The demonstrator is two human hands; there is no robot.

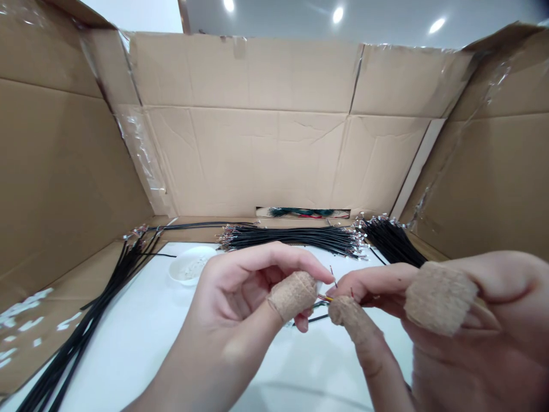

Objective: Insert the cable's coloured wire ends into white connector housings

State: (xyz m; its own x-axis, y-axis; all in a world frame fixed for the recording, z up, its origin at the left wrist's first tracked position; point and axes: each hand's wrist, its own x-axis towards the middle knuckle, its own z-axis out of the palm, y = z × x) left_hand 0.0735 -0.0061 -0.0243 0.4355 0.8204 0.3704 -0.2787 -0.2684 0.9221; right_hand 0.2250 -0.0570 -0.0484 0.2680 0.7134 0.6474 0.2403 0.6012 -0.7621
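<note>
Left hand (242,309): wrapped thumb and index pinching a white piece (319,286).
Right hand (433,346): wrapped thumb and index pinching thin wires (326,298).
Wires: between the hands, above white table (295,377); whether joined to piece, cannot tell.
Cables (295,237): black bundles, far edge and left.
Bowl (172,276): beyond left hand.

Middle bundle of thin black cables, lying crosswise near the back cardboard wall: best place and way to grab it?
I'd grip the middle bundle of thin black cables at mid-length, probably from above: it lies crosswise with its sheaths gathered there, while its ends fan into white-tipped fine wires. The tan cardboard wall stands behind it.
</note>
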